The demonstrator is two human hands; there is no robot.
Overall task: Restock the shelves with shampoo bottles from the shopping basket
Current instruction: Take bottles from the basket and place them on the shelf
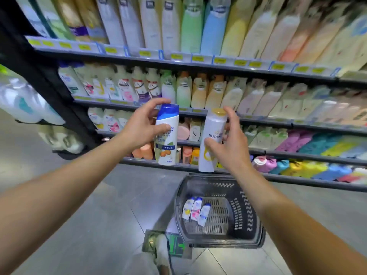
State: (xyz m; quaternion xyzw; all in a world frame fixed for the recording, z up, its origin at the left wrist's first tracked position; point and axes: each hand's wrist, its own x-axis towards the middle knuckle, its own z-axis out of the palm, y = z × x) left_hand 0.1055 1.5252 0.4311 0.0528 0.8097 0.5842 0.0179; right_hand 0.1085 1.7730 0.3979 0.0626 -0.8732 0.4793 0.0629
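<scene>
My left hand point(142, 124) grips a white shampoo bottle with a blue cap point(166, 133), held upright in front of the shelves. My right hand point(234, 143) holds a white Pantene bottle with a gold cap point(211, 139), also upright, just to the right of the first. Both bottles hang in the air before the lower shelves point(190, 143). On the floor below stands a black shopping basket point(246, 211) with three small white shampoo bottles point(196, 210) lying side by side on its bottom.
Shelves packed with bottles and refill pouches fill the upper view, with yellow price tags point(197, 58) along their edges. A black shelf upright point(49, 90) stands at the left. The floor is grey tile. My shoe point(163, 253) shows near the basket's front left corner.
</scene>
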